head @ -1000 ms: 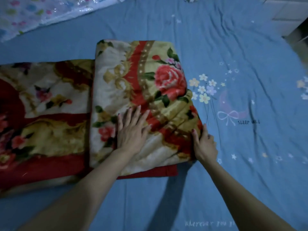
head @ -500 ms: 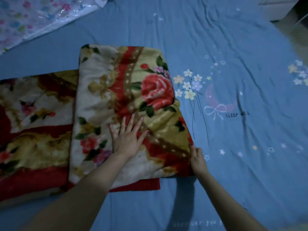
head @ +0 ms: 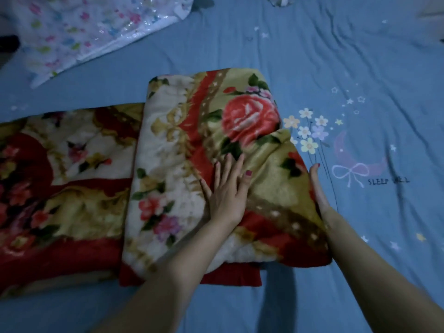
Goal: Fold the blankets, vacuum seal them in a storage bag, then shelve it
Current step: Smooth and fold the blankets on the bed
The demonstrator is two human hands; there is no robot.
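Observation:
A thick floral blanket (head: pixel 187 150), red, cream and gold with a big pink rose, lies folded into a block on the blue bedsheet (head: pixel 360 68). Its unfolded part (head: pixel 62 179) spreads flat to the left. My left hand (head: pixel 227 191) lies flat on top of the folded block, fingers spread. My right hand (head: pixel 318 188) stands on edge against the block's right side, fingers straight and together, pressing the fold. A clear storage bag (head: pixel 79 27) with a coloured print lies at the far left of the bed.
The bedsheet has printed flowers and a moon with the words "SLEEP WELL" (head: pixel 365 164) just right of the blanket. A small clear object (head: pixel 281 0) sits at the top edge. A dark thing (head: pixel 8 43) shows at the far left.
My right hand slid forward along the blanket's right edge, from the near corner to the middle of that side. My left hand shifted slightly forward on top.

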